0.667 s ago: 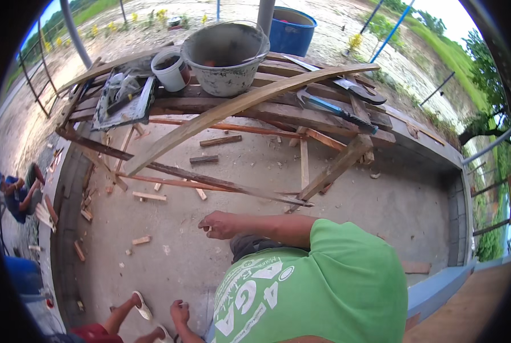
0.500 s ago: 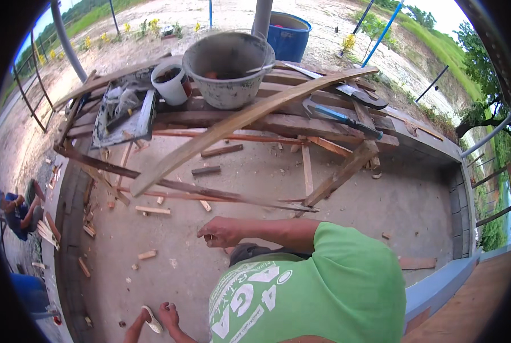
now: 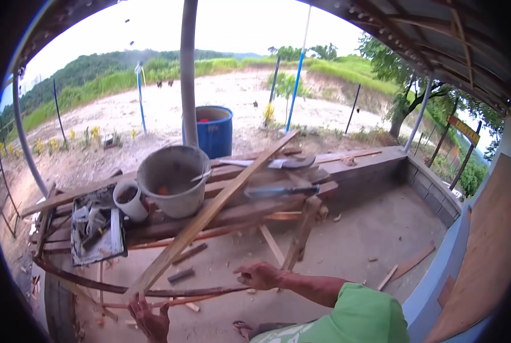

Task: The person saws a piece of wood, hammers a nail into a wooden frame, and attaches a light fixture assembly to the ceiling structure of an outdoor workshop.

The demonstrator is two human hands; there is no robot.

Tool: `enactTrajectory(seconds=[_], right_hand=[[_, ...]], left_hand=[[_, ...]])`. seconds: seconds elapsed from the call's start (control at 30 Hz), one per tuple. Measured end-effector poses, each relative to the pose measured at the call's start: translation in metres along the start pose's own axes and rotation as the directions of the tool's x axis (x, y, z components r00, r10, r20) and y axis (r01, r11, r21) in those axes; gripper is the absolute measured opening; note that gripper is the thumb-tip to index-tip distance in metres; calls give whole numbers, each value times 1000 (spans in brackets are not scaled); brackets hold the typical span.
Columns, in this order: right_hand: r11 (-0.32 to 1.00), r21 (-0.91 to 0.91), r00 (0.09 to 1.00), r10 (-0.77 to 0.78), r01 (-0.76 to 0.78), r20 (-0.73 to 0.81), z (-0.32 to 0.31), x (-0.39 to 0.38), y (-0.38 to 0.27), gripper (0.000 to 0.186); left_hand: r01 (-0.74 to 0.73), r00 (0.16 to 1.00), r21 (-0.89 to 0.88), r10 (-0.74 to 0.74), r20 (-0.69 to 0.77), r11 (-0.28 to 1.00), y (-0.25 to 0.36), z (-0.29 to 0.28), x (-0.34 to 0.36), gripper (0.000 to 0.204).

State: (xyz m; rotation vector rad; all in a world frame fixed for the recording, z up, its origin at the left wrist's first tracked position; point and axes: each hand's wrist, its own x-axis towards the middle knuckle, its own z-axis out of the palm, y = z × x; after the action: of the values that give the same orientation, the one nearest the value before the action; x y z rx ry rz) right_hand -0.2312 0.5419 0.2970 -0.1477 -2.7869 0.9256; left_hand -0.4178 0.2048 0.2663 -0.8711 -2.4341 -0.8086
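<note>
My left hand [image 3: 149,317], with fingers apart, is at the lower end of a long pale plank [image 3: 209,223]; whether the fingertips touch it is unclear. My right hand [image 3: 255,276] hovers over or near a dark thin strip of wood [image 3: 181,293], its fingers loosely bent and apart, with nothing visible in them. The plank lies slanted across a rough timber scaffold, which also carries a grey bucket [image 3: 169,203], a small white pail [image 3: 131,208], a stained tray [image 3: 118,240], a blue-handled tool [image 3: 284,191] and a pale blade [image 3: 255,163].
A grey post [image 3: 188,68] and blue barrel [image 3: 215,143] stand behind the scaffold. A low block wall [image 3: 429,191] bounds the concrete floor at right, beside a plywood panel [image 3: 478,263]. Wood offcuts [image 3: 181,275] lie below. A metal roof [image 3: 432,34] hangs overhead.
The view has tilted up, bringing horizon and roof in. My left hand has risen leftward to the plank's end. The people at left have left the view.
</note>
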Motion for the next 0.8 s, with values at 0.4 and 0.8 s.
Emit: enactTrajectory(seconds=[0.4, 0.8], right_hand=[[754, -416, 831, 301, -508, -469, -245, 55, 242, 49], [569, -633, 827, 516, -525, -222, -281, 103, 350, 91]], left_hand=[[-46, 991, 405, -9, 133, 913, 10, 82, 61, 72], [123, 980, 552, -189, 63, 825, 25, 100, 41, 46]])
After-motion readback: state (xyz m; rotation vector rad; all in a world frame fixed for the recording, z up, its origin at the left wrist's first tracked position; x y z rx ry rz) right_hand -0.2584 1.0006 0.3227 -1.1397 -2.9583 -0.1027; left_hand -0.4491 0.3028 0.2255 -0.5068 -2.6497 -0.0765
